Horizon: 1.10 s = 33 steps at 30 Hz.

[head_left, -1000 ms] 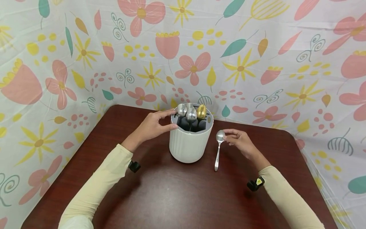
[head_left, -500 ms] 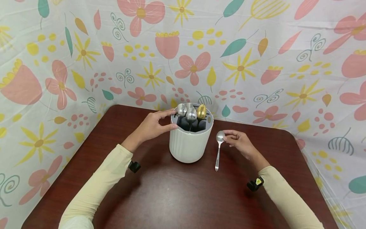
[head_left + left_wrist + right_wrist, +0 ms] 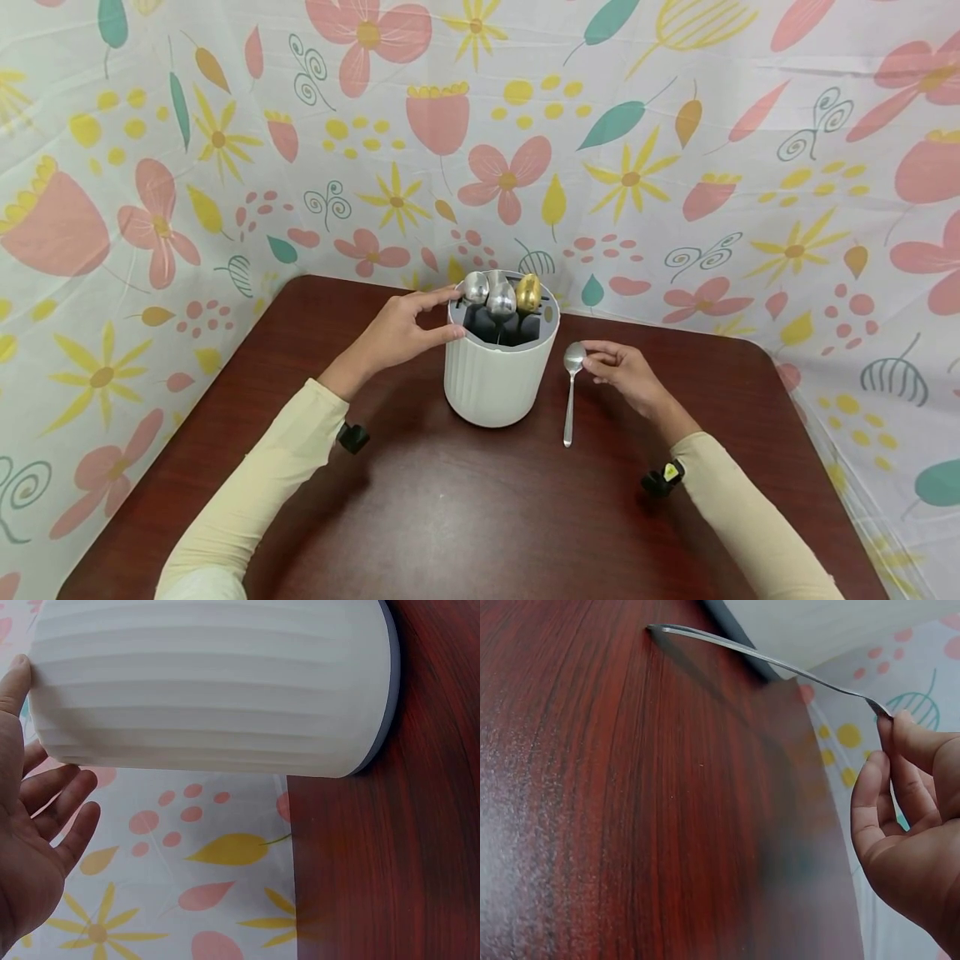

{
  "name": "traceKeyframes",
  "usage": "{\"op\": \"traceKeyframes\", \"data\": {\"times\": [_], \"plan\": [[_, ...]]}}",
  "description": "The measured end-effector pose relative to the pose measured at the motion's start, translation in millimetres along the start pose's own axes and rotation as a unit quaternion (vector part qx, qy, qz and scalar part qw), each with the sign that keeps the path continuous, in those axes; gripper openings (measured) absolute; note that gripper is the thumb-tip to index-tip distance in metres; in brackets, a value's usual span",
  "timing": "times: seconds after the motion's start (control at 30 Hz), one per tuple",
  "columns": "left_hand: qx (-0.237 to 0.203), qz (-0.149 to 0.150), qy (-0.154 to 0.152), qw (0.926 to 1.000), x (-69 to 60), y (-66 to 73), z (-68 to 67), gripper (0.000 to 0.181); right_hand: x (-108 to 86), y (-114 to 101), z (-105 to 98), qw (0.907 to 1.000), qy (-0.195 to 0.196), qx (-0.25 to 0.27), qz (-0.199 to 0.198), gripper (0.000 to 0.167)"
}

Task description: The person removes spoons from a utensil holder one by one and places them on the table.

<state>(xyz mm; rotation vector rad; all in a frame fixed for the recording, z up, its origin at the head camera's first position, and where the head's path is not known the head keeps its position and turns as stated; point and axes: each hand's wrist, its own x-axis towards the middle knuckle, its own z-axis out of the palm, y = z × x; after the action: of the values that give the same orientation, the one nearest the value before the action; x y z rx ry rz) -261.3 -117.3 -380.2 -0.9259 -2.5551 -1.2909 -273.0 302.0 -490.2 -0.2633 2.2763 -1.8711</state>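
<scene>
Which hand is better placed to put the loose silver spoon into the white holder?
Likely the right hand: it pinches the silver spoon by its bowl, beside the white holder. The left hand touches the holder from the side opposite the spoon.

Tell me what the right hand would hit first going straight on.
Beyond the spoon it pinches, the right hand would probably meet the holder, though depth is hard to judge.

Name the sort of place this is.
Probably a makeshift filming corner rather than a working kitchen: a flower-patterned sheet hangs behind and beside a dark wood-grain table, and small black wrist-worn devices are in view.
</scene>
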Motion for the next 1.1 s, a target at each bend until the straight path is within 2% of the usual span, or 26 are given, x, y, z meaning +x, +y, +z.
{"op": "traceKeyframes", "data": {"times": [0.4, 0.53, 1.1], "plan": [[-0.009, 0.001, -0.002, 1.0, -0.2, -0.7, 0.5, 0.061, 2.7, 10, 4, 0.9993, 0.01, 0.023, 0.026, 0.053], [-0.008, -0.001, 0.0, 1.0, -0.4, -0.1, 0.1, 0.062, 4.7, 12, 5, 0.9993, 0.021, 0.008, 0.03, 0.051], [-0.006, -0.005, -0.001, 1.0, -0.1, 0.6, -0.4, 0.061, 9.8, 20, 6, 0.998, 0.009, -0.051, 0.034, 0.049]]}}
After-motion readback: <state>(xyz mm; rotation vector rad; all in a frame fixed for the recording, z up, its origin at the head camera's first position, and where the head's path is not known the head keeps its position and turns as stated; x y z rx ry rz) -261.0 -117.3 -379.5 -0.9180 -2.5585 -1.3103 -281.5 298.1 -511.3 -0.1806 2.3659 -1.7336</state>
